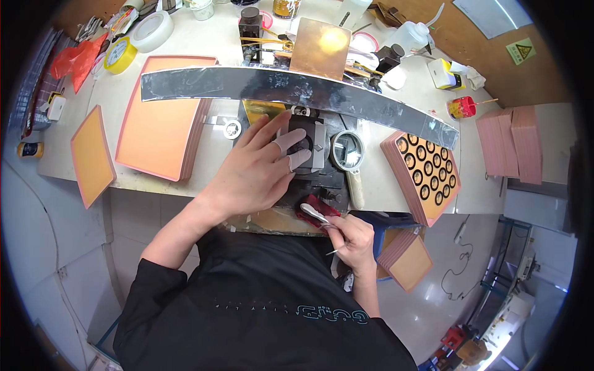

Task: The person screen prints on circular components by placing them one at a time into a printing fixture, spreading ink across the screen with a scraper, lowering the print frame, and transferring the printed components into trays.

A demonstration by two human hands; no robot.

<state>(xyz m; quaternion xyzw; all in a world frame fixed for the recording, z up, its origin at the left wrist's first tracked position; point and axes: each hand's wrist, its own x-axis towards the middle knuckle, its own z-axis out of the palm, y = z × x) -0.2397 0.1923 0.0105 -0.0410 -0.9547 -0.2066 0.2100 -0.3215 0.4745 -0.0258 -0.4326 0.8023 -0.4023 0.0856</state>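
My left hand point(257, 167) lies spread over a small black and grey metal fixture point(307, 145) at the middle of the bench. Pale finger cots cover two of its fingertips, which press on the fixture's round black part. My right hand point(354, 240) is low at the bench's front edge and grips a pair of metal tweezers point(315, 214). The tweezer tips rest on a dark red cloth point(317, 209). A magnifying glass point(348, 151) lies just right of the fixture.
Stacks of pink-orange trays point(162, 120) sit on the left, and a tray of round black rings point(427, 167) on the right. A long dark curved shield point(291, 86) spans the bench. Tape rolls point(151, 29), bottles and a copper plate point(320, 46) crowd the back.
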